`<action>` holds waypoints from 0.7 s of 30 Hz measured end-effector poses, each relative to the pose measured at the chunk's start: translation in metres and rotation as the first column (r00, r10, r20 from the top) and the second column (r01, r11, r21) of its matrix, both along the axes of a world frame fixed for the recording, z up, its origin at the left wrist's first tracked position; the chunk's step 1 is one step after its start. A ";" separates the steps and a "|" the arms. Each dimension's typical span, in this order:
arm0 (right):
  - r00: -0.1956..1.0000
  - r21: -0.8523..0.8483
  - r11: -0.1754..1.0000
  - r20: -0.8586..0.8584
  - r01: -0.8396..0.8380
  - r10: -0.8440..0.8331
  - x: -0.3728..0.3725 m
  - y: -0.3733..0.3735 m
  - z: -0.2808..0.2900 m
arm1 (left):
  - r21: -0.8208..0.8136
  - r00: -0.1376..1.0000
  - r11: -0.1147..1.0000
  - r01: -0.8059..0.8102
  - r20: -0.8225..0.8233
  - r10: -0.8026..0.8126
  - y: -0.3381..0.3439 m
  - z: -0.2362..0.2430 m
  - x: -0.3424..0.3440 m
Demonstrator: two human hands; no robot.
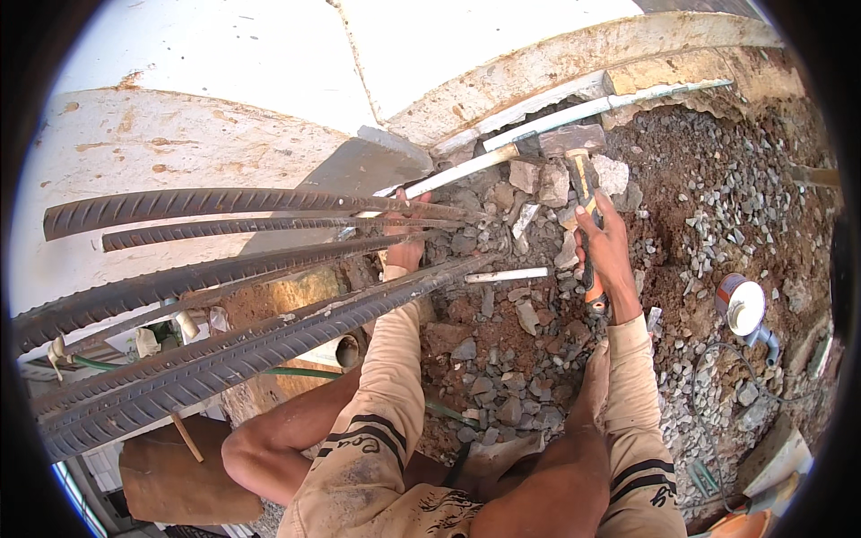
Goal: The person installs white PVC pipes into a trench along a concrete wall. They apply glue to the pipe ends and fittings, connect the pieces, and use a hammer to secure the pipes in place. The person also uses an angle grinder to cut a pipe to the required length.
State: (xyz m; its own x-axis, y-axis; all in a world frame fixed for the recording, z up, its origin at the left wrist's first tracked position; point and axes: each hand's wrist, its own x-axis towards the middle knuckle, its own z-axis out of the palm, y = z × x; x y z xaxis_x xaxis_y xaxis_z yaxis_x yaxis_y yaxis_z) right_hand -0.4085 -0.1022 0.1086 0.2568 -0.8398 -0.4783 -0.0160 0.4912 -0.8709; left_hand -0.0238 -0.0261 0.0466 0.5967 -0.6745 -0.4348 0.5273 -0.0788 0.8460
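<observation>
Behind the steel rebars [188,204], my left hand [402,251] has its fingers closed on a white pipe [471,166]; the rods partly hide the hand. In my right hand [604,242] is a long hand tool [592,282] with a black, yellow and orange handle, its upper end among broken concrete chunks [549,184]. A short white pipe piece [507,273] lies on the rubble between my hands. Another pale pipe [664,90] runs along the broken base of the wall above them.
A white wall base [206,125] borders the upper left. Gravel and soil spread to the right, with a round tin [734,291], blue pipe fitting [769,345] and thin cable [717,359]. A brown sheet [166,466], green hose [300,372] and pipe stub [345,350] are at lower left.
</observation>
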 end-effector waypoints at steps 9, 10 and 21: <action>1.000 -0.027 0.999 -0.008 0.024 -0.025 0.006 0.004 0.002 | -0.076 1.000 0.997 0.018 0.026 -0.016 -0.006 -0.002 -0.004; 0.999 -0.032 0.998 0.004 0.054 -0.054 0.000 0.003 0.002 | -0.079 0.999 0.996 0.037 0.026 -0.035 -0.004 -0.005 -0.006; 0.990 -0.220 0.976 -0.133 0.007 -0.037 0.013 0.008 -0.031 | -0.099 0.997 0.993 0.064 0.040 -0.060 -0.020 0.005 -0.018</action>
State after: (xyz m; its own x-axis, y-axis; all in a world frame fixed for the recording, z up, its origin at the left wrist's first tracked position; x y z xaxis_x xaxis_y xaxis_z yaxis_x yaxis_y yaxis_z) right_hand -0.3952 -0.0942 0.0780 0.1830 -0.9324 -0.3117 -0.1324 0.2908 -0.9476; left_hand -0.0422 -0.0461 0.0515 0.5664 -0.7500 -0.3416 0.4925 -0.0243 0.8700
